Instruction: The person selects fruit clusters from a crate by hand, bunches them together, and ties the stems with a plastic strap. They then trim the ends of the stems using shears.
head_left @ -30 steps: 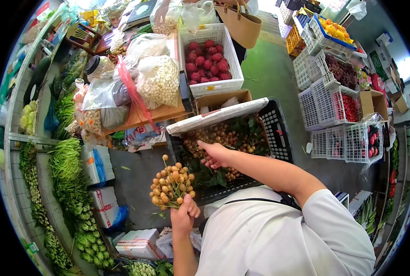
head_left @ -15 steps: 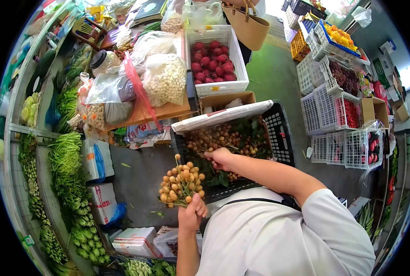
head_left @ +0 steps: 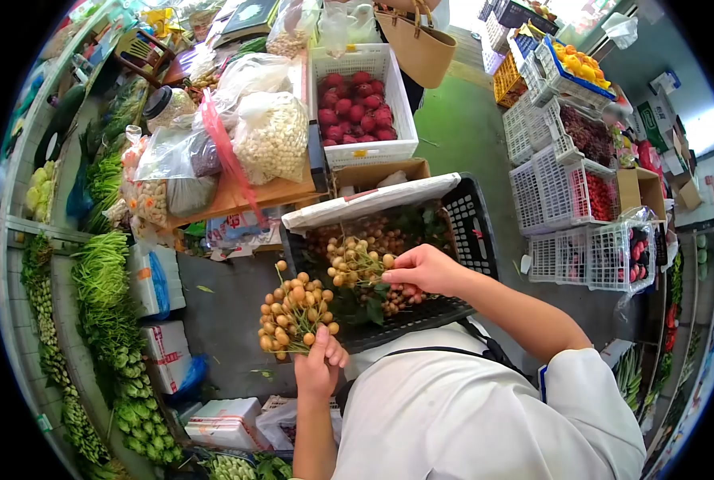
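Note:
My left hand is closed around the stems of a bunch of small round yellow-brown fruit, which looks like longan or wampee. It holds the bunch upright, left of a black plastic crate. My right hand pinches a second, smaller fruit bunch and holds it over the crate, close to the first bunch. More such fruit and dark green leaves lie in the crate below. A white foam board leans along the crate's far side.
Beyond the crate stands a white crate of dark red fruit. Bagged goods cover a wooden table on the left. Leafy vegetables line the left side. Stacked white crates rise at the right. A person with a tan handbag stands at the back.
My right hand has lifted a small fruit bunch from the crate and moved slightly right. My left hand still holds its bunch. The whole view has shifted a little left.

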`<action>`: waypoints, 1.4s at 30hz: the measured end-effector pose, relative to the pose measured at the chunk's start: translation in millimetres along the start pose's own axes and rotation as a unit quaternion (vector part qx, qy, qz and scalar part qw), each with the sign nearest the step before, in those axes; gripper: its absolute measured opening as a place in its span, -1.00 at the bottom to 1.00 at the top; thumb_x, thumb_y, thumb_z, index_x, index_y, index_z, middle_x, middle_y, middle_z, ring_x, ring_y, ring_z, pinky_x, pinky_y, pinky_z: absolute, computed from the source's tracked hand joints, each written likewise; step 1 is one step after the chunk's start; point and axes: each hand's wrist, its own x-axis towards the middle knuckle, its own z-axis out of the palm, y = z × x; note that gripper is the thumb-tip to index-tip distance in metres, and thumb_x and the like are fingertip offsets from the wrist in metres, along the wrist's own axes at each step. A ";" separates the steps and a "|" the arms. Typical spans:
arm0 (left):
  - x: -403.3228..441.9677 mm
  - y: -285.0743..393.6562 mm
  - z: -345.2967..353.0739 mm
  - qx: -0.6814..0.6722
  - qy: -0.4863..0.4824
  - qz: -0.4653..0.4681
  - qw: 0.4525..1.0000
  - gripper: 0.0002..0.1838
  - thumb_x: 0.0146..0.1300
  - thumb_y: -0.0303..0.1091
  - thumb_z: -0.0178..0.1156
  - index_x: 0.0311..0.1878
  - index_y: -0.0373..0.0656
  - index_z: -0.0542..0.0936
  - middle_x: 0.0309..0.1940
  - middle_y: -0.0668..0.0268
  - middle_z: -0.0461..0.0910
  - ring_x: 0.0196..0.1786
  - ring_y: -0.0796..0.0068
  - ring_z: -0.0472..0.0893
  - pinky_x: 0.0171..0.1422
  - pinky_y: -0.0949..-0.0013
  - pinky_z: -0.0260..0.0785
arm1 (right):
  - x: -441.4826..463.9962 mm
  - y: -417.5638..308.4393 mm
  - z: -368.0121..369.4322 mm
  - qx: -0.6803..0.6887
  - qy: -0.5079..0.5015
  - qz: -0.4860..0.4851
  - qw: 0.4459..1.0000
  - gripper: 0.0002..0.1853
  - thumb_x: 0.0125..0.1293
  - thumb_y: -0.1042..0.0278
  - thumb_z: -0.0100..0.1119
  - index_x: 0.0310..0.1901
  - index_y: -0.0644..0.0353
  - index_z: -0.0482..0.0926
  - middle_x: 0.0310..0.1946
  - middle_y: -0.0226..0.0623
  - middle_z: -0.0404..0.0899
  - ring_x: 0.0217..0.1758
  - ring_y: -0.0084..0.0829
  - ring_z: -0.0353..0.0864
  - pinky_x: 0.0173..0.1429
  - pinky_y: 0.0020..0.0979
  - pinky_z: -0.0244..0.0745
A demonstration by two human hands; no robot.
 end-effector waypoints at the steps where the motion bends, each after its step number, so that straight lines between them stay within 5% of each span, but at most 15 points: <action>1: 0.7 0.0 2.8 0.009 0.000 -0.003 1.000 -0.85 0.58 -0.25 0.12 -0.13 -0.08 0.48 -0.53 0.53 0.28 -0.52 0.66 0.29 -0.41 0.44 0.24 | -10.4 -3.9 -4.4 -0.001 0.002 0.003 1.000 -0.67 0.42 0.17 0.36 -0.35 0.31 0.68 -0.55 -0.43 0.58 -0.57 -0.61 0.49 -0.44 -0.51 0.42; 20: 24.6 -18.5 37.0 0.010 -0.062 -0.085 0.994 -0.80 0.58 -0.20 0.15 -0.15 -0.06 0.42 -0.52 0.48 0.27 -0.53 0.57 0.28 -0.43 0.39 0.21 | -94.8 -16.1 -36.1 -0.057 0.051 -0.082 0.994 -0.82 0.32 0.33 0.46 -0.13 0.22 0.78 -0.42 -0.56 0.62 -0.49 -0.74 0.46 -0.43 -0.60 0.39; 23: 26.7 -19.7 34.4 0.004 -0.066 -0.086 0.994 -0.80 0.58 -0.21 0.15 -0.16 -0.06 0.41 -0.52 0.48 0.27 -0.53 0.58 0.28 -0.44 0.39 0.20 | -94.3 -16.1 -38.9 -0.077 0.053 -0.076 0.993 -0.82 0.32 0.36 0.45 -0.12 0.24 0.78 -0.39 -0.52 0.65 -0.43 -0.71 0.51 -0.34 -0.55 0.44; 25: 25.9 -18.1 37.4 0.004 -0.055 -0.086 0.995 -0.80 0.58 -0.21 0.14 -0.17 -0.05 0.41 -0.52 0.48 0.27 -0.53 0.57 0.27 -0.44 0.39 0.19 | -90.4 -8.7 -41.8 -0.170 0.081 -0.198 0.962 -0.86 0.28 0.46 0.45 -0.15 0.25 0.78 -0.38 -0.40 0.69 -0.38 -0.57 0.59 -0.27 -0.49 0.48; 28: 27.5 -15.4 37.7 0.002 -0.037 -0.080 0.996 -0.81 0.59 -0.21 0.13 -0.17 -0.05 0.41 -0.52 0.48 0.27 -0.53 0.58 0.28 -0.44 0.39 0.20 | -91.7 -14.3 -47.1 -0.229 0.080 -0.188 0.952 -0.82 0.29 0.40 0.43 -0.11 0.23 0.77 -0.32 -0.30 0.73 -0.28 -0.47 0.66 -0.12 -0.42 0.54; 35: 51.4 -6.9 35.1 -0.002 -0.001 -0.037 0.999 -0.86 0.59 -0.23 0.11 -0.07 -0.05 0.45 -0.49 0.47 0.34 -0.50 0.63 0.35 -0.39 0.42 0.27 | -99.8 -16.7 -61.0 -0.256 0.043 -0.189 0.947 -0.82 0.27 0.42 0.41 -0.10 0.21 0.78 -0.29 -0.28 0.75 -0.24 -0.36 0.72 -0.10 -0.40 0.58; 36: 55.9 -4.7 36.1 -0.003 0.002 -0.031 1.000 -0.86 0.59 -0.24 0.11 -0.01 -0.08 0.46 -0.36 0.37 0.57 -0.49 0.63 0.36 -0.37 0.41 0.30 | -102.1 -18.2 -63.0 -0.267 0.032 -0.193 0.944 -0.82 0.27 0.42 0.41 -0.10 0.22 0.78 -0.28 -0.28 0.75 -0.23 -0.35 0.72 -0.10 -0.40 0.59; 39: 64.5 3.1 51.4 -0.002 0.013 -0.022 1.000 -0.83 0.60 -0.25 0.09 0.06 -0.13 0.46 -0.09 0.18 0.71 -0.48 0.65 0.36 -0.36 0.42 0.34 | -108.6 -32.1 -65.2 -0.288 -0.001 -0.187 0.939 -0.81 0.26 0.43 0.40 -0.10 0.22 0.78 -0.27 -0.28 0.76 -0.21 -0.32 0.72 -0.08 -0.39 0.60; 40: 68.9 4.1 51.7 -0.006 -0.008 -0.025 1.000 -0.81 0.60 -0.26 0.09 0.09 -0.15 0.46 0.13 0.02 0.68 -0.47 0.66 0.37 -0.35 0.44 0.36 | -110.9 -37.7 -65.7 -0.299 -0.020 -0.178 0.937 -0.81 0.26 0.43 0.40 -0.09 0.22 0.78 -0.26 -0.28 0.76 -0.19 -0.31 0.73 -0.06 -0.38 0.61; 42: 74.2 6.1 58.9 -0.002 -0.013 -0.026 1.000 -0.81 0.60 -0.26 0.09 0.09 -0.15 0.46 0.14 0.02 0.67 -0.47 0.67 0.37 -0.35 0.45 0.36 | -114.2 -45.2 -66.3 -0.307 -0.032 -0.169 0.936 -0.80 0.26 0.44 0.40 -0.09 0.22 0.78 -0.24 -0.26 0.77 -0.17 -0.31 0.73 -0.05 -0.38 0.62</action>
